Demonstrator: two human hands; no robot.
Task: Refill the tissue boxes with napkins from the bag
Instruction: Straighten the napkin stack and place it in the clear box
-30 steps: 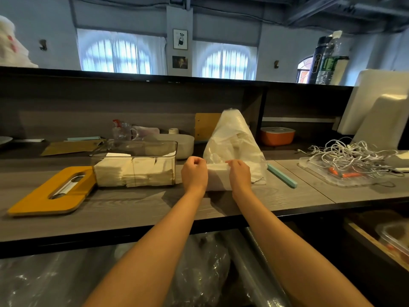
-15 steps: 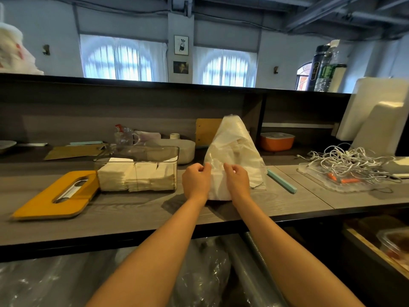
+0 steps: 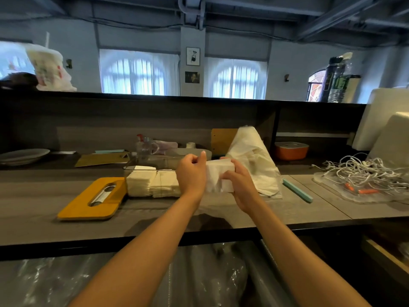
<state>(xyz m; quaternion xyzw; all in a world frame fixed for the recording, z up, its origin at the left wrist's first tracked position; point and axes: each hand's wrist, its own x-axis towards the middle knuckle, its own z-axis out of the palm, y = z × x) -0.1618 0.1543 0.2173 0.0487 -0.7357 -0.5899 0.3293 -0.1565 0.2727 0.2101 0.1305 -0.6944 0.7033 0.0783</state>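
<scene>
Napkins are the load: a white block-shaped stack of folded paper napkins (image 3: 219, 177) hangs in the air just left of the crumpled translucent plastic bag (image 3: 254, 165), which stands on the grey wood-grain counter (image 3: 66, 213) and serves as the landmark.

Further left of the bag sits the clear rectangular plastic tissue box (image 3: 152, 182), open at the top and already part filled with cream napkins. Left again lies the box's flat yellow lid with an oval slot (image 3: 93, 199). Right of the bag lie a slim mint-green bar (image 3: 297, 190) and, beyond it, a tangle of white cables (image 3: 363, 169).

The left hand (image 3: 192, 176) curls its fingers round the stack's left end, thumb on top. The right hand (image 3: 240, 185) grips the right end, fingers wrapped under and round it.

Judged from this, the stack is light, soft and loose, likely to fan or slump if pinched at one corner. Squeezing both ends evenly and supporting the underside looks the safest hold for lowering it into the box.
</scene>
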